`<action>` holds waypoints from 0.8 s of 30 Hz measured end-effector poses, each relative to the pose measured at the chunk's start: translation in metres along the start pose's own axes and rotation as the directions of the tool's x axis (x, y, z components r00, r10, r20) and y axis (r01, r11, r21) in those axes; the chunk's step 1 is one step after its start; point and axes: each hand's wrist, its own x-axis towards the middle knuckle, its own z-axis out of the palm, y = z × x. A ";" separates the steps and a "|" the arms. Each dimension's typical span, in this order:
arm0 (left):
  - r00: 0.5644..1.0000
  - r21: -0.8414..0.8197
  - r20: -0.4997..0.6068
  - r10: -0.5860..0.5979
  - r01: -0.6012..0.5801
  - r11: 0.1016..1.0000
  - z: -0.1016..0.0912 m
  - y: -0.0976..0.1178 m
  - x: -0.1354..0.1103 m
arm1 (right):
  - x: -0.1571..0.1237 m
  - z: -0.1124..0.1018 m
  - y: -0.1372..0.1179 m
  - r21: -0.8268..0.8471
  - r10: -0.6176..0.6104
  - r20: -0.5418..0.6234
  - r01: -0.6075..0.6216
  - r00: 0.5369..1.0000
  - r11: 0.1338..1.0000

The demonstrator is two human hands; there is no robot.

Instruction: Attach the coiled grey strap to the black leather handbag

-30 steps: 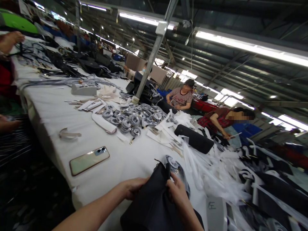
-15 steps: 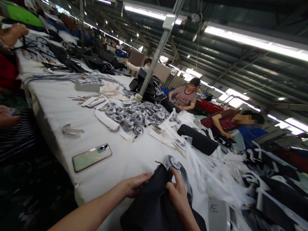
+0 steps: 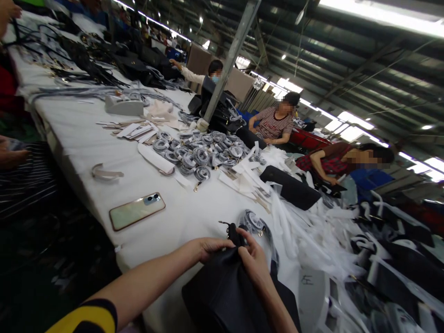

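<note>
A black bag of smooth, leather-like material lies at the near edge of the white table, its gathered top end pointing away from me. My left hand grips that top end from the left, thumb and fingers closed on it. From the right, my right hand pinches the same part, its index finger stretched along the top. A short dark cord end sticks out beyond my fingers. Just past my hands lies a plastic-wrapped coiled strap with a gold clasp.
A phone lies to the left on the white table. Many wrapped strap coils are piled mid-table. Crumpled clear plastic and black bags cover the right side. A metal post rises at the far edge; co-workers stand around.
My view has shifted slightly downward. Both hands have closed in around the bag's top, now bunched between them, and the left hand has come nearer to the right.
</note>
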 end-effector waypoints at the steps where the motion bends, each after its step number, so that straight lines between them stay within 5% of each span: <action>1: 1.000 0.008 -0.016 -0.008 0.009 1.000 0.001 0.001 0.002 | 0.001 0.002 0.000 -0.002 0.011 0.000 -0.011 1.000 1.000; 8: 0.968 0.082 -0.176 0.182 -0.170 0.982 0.007 -0.009 0.002 | 0.001 0.000 -0.001 0.017 0.045 -0.023 -0.045 0.999 0.999; 14: 0.823 0.312 -0.388 0.415 -0.307 0.899 -0.018 -0.019 -0.020 | -0.014 -0.016 0.008 0.010 -0.034 -0.111 0.035 0.993 0.999; 18: 0.771 0.479 -0.407 0.491 -0.278 0.833 -0.038 -0.007 -0.032 | -0.017 -0.011 0.012 -0.297 -0.158 -0.029 0.143 0.987 0.944; 21: 0.797 0.555 -0.351 0.491 -0.245 0.795 -0.042 0.002 -0.034 | -0.020 -0.009 -0.008 -0.572 -0.377 0.159 0.396 0.913 0.718; 24: 0.814 0.606 -0.312 0.491 -0.228 0.762 -0.041 0.009 -0.034 | -0.023 -0.007 -0.042 -0.520 -0.409 0.572 0.700 0.711 0.489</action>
